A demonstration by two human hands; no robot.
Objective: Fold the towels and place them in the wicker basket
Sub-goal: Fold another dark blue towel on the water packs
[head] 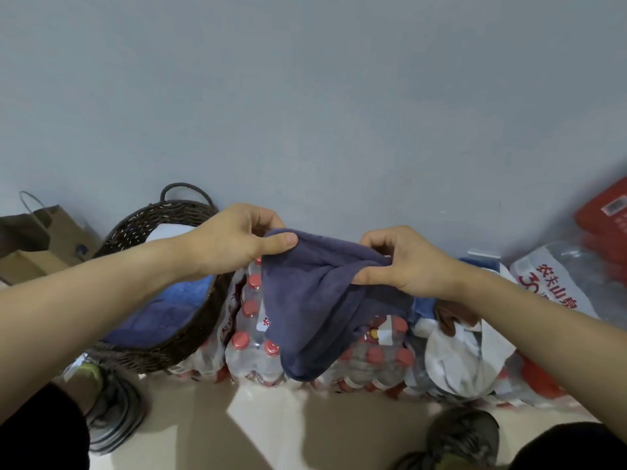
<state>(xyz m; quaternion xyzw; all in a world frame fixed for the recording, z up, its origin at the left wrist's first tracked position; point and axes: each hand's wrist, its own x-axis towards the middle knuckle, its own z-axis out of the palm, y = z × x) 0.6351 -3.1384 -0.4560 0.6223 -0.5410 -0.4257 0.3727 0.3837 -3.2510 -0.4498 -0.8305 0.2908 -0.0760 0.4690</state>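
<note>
A dark blue towel (312, 300) hangs in the air between my hands, above packs of water bottles. My left hand (234, 239) pinches its upper left corner between thumb and fingers. My right hand (403, 262) pinches the bunched upper right edge. The towel droops down in loose folds to a rounded bottom. To the left stands the dark wicker basket (203, 310) with a handle, against the wall. Inside it lies a brighter blue towel (176, 300), with something white behind it.
Shrink-wrapped packs of red-capped water bottles (251, 347) sit under the towel. A white cloth pile (454, 361) with a brown piece lies at right, beside large water jugs (556, 279) and a red box (607, 215). A paper bag (44, 228) stands far left. My shoes (464, 435) are on the floor.
</note>
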